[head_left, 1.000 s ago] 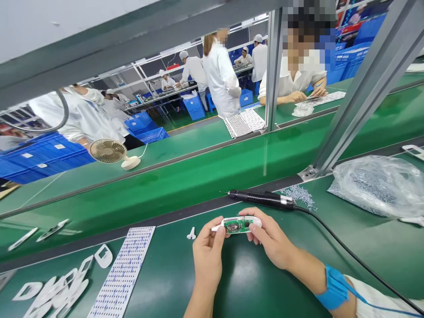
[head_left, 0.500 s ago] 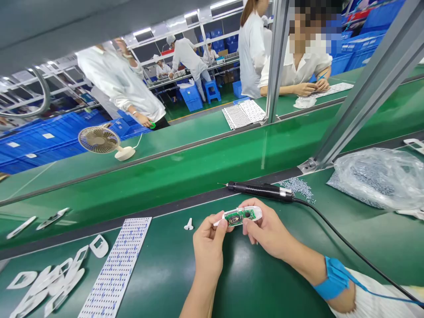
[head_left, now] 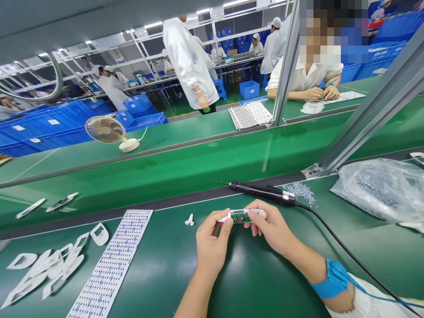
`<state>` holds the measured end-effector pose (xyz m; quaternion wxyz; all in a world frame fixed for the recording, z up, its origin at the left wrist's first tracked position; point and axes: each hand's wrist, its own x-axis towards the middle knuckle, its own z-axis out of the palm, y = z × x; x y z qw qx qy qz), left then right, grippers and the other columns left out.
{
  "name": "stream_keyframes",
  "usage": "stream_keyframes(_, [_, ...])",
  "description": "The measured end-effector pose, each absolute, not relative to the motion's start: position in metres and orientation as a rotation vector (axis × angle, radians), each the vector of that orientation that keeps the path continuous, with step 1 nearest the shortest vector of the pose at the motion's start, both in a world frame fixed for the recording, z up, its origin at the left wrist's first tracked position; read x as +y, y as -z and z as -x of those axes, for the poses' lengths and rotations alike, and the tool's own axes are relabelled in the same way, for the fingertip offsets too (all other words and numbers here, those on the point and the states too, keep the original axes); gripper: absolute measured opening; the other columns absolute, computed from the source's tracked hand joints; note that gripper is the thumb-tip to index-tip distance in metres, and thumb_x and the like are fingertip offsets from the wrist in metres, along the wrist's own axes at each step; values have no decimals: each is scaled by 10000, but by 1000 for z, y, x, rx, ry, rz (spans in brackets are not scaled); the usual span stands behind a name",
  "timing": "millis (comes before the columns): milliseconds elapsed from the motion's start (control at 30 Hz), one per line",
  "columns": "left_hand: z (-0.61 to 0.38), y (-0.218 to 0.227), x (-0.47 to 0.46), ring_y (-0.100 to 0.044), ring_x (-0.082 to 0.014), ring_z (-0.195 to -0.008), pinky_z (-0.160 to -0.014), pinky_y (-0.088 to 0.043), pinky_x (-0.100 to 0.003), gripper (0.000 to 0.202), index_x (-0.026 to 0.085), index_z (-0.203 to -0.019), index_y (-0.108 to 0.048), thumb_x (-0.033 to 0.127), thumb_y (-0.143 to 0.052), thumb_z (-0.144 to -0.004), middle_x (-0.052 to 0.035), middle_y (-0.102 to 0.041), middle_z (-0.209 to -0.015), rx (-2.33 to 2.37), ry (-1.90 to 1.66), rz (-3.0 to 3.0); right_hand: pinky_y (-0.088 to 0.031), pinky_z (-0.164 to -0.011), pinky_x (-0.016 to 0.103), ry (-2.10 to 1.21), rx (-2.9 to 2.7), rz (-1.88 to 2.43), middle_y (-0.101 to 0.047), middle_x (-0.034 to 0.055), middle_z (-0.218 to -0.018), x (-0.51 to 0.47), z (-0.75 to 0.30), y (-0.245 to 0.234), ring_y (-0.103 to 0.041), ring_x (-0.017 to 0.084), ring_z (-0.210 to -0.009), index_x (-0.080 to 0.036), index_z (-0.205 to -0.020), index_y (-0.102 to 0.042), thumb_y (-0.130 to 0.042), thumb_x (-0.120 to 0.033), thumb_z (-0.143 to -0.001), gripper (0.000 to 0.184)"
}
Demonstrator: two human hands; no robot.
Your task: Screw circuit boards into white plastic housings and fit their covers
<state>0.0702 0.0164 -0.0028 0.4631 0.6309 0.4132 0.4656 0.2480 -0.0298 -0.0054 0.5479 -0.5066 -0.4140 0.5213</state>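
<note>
Both my hands hold a small white plastic shell with a green circuit board (head_left: 243,216) inside it, just above the green table. My left hand (head_left: 212,240) pinches its left end with thumb and fingers. My right hand (head_left: 272,229) grips its right end; a blue wrist strap (head_left: 333,279) with a cord is on that forearm. A black electric screwdriver (head_left: 263,192) lies on the table right behind the shell, tip pointing left, cable running right.
A small white plastic part (head_left: 189,220) lies left of my hands. A perforated white sheet (head_left: 114,263) and several white shell pieces (head_left: 49,267) lie at the left. A pile of screws (head_left: 301,191) and a plastic bag (head_left: 380,187) sit at the right. A desk fan (head_left: 107,131) and other workers are beyond the conveyor.
The shell has tilted flatter, so the board shows more edge-on. My hands stay together on it. A person in white behind the conveyor has walked to the right.
</note>
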Motion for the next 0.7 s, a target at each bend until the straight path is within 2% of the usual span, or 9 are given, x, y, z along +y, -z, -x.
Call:
stream_keyframes(67, [-70, 2, 16, -695, -179, -861, -753, -575, -262, 184, 228, -1026, -797, 351, -717, -915, -60, -748, -974, 1005, -1129, -1574, -422, -528, 251, -1207, -1018, 1223, -667, 24, -727, -30, -248, 5, -550, 126, -539, -176, -921, -631, -587, -495, -962, 324])
stream_keyframes(233, [-70, -1, 16, -700, -198, -862, -759, -583, -287, 210, 215, -1012, -799, 377, -710, -912, -72, -750, -971, 1020, -1076, -1563, -384, -543, 266, -1085, -1134, 1312, -544, -36, -528, -32, -248, 2, -504, 139, -506, -193, -872, -618, -543, -458, -993, 301])
stream_keyframes(333, [-73, -2, 16, -702, -199, -855, -754, -589, -287, 222, 216, -1001, -802, 395, -725, -896, -70, -752, -963, 1015, -1087, -1526, -382, -555, 273, -1048, -1167, 1340, -543, -33, -531, -33, -249, 2, -511, 146, -524, -193, -882, -626, -537, -464, -1005, 311])
stream_keyframes(433, [-73, -1, 16, -699, -191, -805, -724, -598, -285, 279, 206, -992, -800, 450, -746, -868, -69, -757, -944, 1052, -1089, -1449, -409, -566, 280, -1128, -1166, 1273, -567, -23, -611, -31, -251, 7, -534, 152, -556, -188, -1051, -655, -516, -533, -1015, 374])
stream_keyframes(533, [-67, 3, 21, -690, -183, -750, -695, -616, -300, 395, 193, -1026, -791, 530, -772, -822, -77, -763, -958, 1147, -1047, -1341, -447, -549, 284, -1083, -990, 1213, -637, 31, -838, -27, -254, 16, -577, 164, -629, -192, -1280, -588, -441, -622, -1019, 524])
stream_keyframes(600, [-64, 5, 36, -682, -177, -741, -687, -625, -310, 488, 183, -1085, -774, 571, -784, -790, -80, -754, -980, 1201, -1060, -1283, -439, -510, 273, -1013, -803, 1232, -649, 64, -942, -22, -255, 20, -581, 160, -633, -190, -1243, -581, -408, -653, -1013, 546])
stream_keyframes(700, [-69, 6, 88, -674, -169, -781, -701, -629, -312, 597, 163, -1163, -733, 620, -762, -781, -83, -725, -1016, 1267, -1079, -1297, -393, -458, 251, -1045, -669, 1300, -640, 57, -868, -14, -256, 23, -557, 145, -562, -183, -1027, -595, -503, -666, -948, 498])
